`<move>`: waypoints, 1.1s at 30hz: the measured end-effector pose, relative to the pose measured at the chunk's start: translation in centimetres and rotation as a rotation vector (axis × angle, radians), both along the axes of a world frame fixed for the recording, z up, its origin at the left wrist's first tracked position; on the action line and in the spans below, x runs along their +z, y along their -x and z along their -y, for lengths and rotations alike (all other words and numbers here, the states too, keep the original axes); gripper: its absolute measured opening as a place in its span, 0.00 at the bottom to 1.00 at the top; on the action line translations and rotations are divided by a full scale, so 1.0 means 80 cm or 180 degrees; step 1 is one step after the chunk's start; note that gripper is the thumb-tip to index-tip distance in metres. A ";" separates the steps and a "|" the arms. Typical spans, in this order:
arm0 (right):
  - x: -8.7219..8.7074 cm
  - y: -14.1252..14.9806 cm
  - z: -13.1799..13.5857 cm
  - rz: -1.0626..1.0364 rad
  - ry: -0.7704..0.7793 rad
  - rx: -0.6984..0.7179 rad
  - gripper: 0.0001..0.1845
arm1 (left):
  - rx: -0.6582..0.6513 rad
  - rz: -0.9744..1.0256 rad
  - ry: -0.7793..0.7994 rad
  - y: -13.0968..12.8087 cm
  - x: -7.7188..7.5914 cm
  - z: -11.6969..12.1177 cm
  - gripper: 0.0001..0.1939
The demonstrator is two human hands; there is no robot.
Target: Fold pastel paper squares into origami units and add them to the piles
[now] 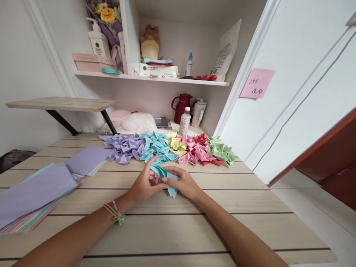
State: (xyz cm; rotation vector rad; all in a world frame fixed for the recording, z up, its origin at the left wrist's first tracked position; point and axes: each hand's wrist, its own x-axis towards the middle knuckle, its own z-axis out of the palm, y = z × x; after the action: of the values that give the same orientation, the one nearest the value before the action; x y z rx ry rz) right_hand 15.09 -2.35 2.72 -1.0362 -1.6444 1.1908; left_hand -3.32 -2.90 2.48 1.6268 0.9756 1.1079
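Both my hands meet over the middle of the wooden table (172,230). A partly folded teal paper piece (167,178) is pinched between them. My left hand (144,183) grips its left side with closed fingers, and a beaded bracelet shows on that wrist. My right hand (185,183) holds its right side, fingers curled over the paper. Just behind my hands lies a row of finished folded paper shapes (167,148), sorted from purple through teal, yellow, pink and red to green.
A stack of coloured paper sheets (39,189), purple on top, lies at the left. A plastic bottle (184,121), a red jug (182,105) and a cup stand at the back. Shelves above carry boxes and bottles. A white door with a pink note (257,83) is at right.
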 end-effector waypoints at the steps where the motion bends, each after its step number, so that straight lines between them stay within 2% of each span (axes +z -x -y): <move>1: -0.001 0.000 0.000 -0.0001 -0.0015 0.0033 0.28 | -0.0008 0.0054 0.0016 0.001 0.000 0.000 0.52; 7: -0.007 0.001 -0.003 -0.0073 -0.0205 0.0213 0.29 | 0.0283 0.0407 0.0117 0.004 -0.002 -0.008 0.46; 12: -0.006 0.001 -0.003 -0.0007 -0.0357 -0.0001 0.24 | 0.0207 0.0259 0.0042 0.004 -0.003 -0.009 0.38; 15: -0.005 0.000 -0.004 0.0104 -0.0375 -0.0105 0.25 | 0.0195 0.0065 -0.0041 0.003 -0.001 -0.007 0.31; 19: -0.006 0.000 -0.003 0.0245 -0.0386 -0.0084 0.33 | 0.0242 -0.0420 -0.0441 0.003 0.002 -0.006 0.19; 24: -0.006 0.008 0.003 0.0335 -0.0387 -0.0222 0.36 | 0.0415 -0.0711 -0.0855 0.002 0.003 -0.006 0.17; 26: -0.007 0.012 0.003 0.0197 -0.0365 -0.0345 0.34 | 0.0459 -0.0679 -0.0788 0.001 0.004 -0.006 0.19; 29: -0.010 0.014 0.000 -0.0252 -0.0247 -0.0427 0.28 | 0.0207 -0.0488 -0.0332 0.000 0.005 -0.007 0.22; 33: -0.017 0.009 -0.013 -0.1140 0.0295 -0.0406 0.20 | -0.0098 0.0131 0.0238 0.003 0.000 -0.016 0.21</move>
State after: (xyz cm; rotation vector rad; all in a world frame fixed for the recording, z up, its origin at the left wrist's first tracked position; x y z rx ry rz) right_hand 14.34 -1.34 1.35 -0.9080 -1.2386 1.2915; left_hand -3.55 -1.64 2.51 1.5482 0.9511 1.0678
